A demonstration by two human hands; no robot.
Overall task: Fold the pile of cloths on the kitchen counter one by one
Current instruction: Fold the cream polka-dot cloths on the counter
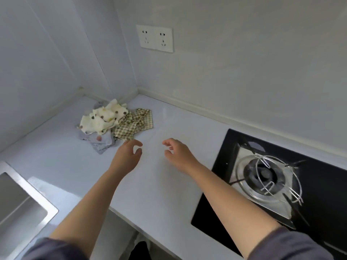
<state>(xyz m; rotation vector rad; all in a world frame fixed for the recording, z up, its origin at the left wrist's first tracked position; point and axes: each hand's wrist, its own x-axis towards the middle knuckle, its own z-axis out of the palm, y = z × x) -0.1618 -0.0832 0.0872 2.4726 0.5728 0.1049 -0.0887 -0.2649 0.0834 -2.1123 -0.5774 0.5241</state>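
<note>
Left hand [129,153] and right hand [178,152] hover empty, fingers loosely curled, over the pale kitchen counter [178,119] just beside the crumpled pile of spotted cream, olive-checked and grey cloths [112,122], where folding looks unstarted, so next I should lift one cloth clear.

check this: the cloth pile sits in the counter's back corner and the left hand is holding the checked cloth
No: the head view shows the left hand empty, just short of the checked cloth. The cloth pile is in the back corner of the counter.
</note>
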